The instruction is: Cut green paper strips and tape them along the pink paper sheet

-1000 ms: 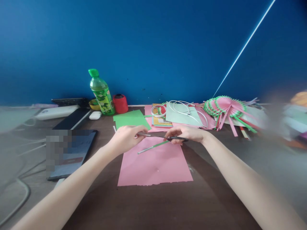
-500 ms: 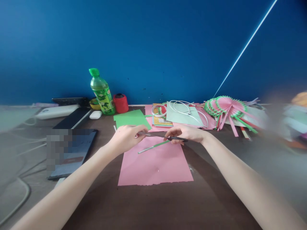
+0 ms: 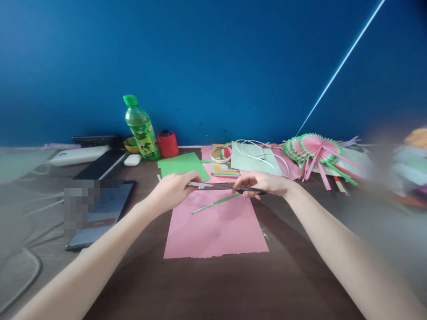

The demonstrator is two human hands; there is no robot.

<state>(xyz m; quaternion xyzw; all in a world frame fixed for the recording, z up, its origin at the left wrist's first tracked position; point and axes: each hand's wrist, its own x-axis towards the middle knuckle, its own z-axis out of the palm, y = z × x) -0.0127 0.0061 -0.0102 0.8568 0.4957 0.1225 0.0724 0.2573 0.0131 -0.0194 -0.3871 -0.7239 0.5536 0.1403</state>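
Observation:
My right hand [image 3: 263, 183] is closed round the black handles of a pair of scissors [image 3: 230, 188], whose blades point left toward my left hand [image 3: 173, 190]. My left hand pinches a thin pale paper strip [image 3: 199, 184] at the blade tips. Both hands hover above a pink paper sheet [image 3: 215, 229] on the dark table. A green-and-white strip [image 3: 213, 204] lies on the pink sheet just below the scissors.
A green paper sheet [image 3: 183, 165], green bottle [image 3: 142, 128] and red spool [image 3: 167, 143] stand behind my left hand. Pink and green paper fans [image 3: 313, 150], white cord [image 3: 258, 153] and more paper lie at the back right. A tablet [image 3: 100, 212] and cables lie left.
My right hand and the scissors have shifted slightly right and up. The pale strip now shows more clearly between my left fingers and the blades.

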